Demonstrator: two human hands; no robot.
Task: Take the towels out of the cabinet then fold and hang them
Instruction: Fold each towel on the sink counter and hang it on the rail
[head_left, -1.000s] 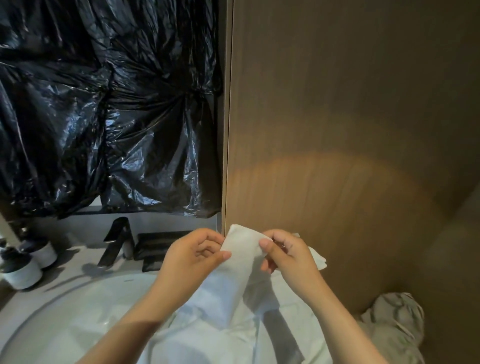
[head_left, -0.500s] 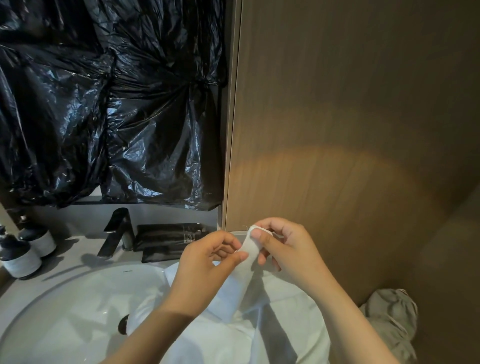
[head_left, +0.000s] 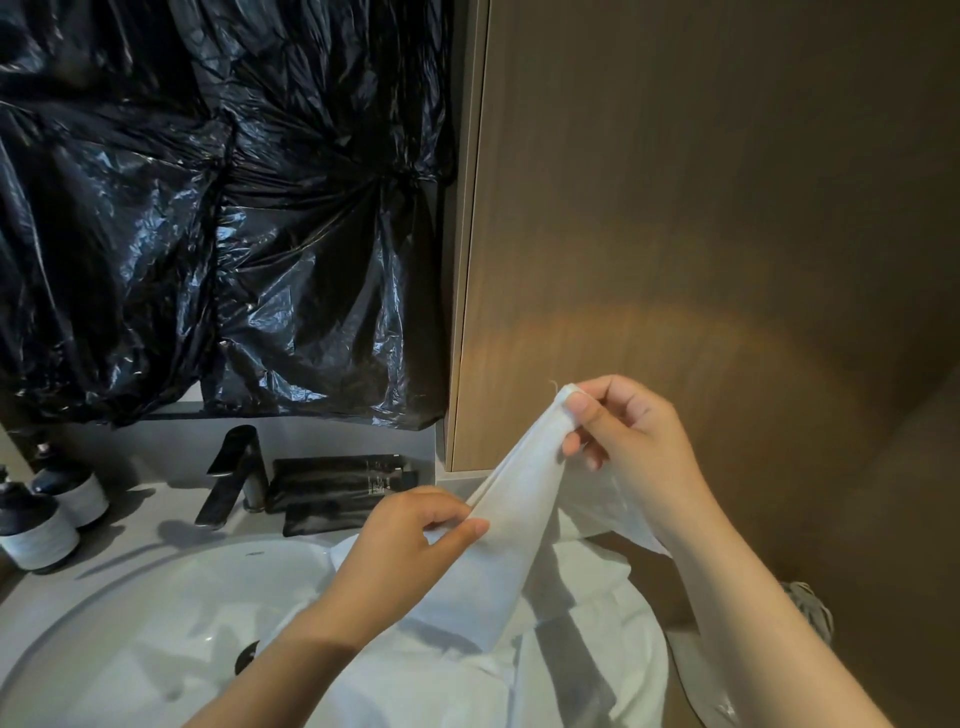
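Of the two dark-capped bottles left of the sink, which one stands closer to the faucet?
The rear bottle, the one farther from the camera. Its neighbour, the front bottle, sits further left and so farther from the faucet.

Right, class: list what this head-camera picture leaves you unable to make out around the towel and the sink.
Head view:
- Dark round sink drain: half hidden by the left forearm.
- Grey crumpled cloth: mostly behind the right forearm.
- White cloth towel: lower part cut off by the bottom edge.
- Black flat tubes: print too small to read.
- Black plastic sheeting: covers whatever lies behind it.
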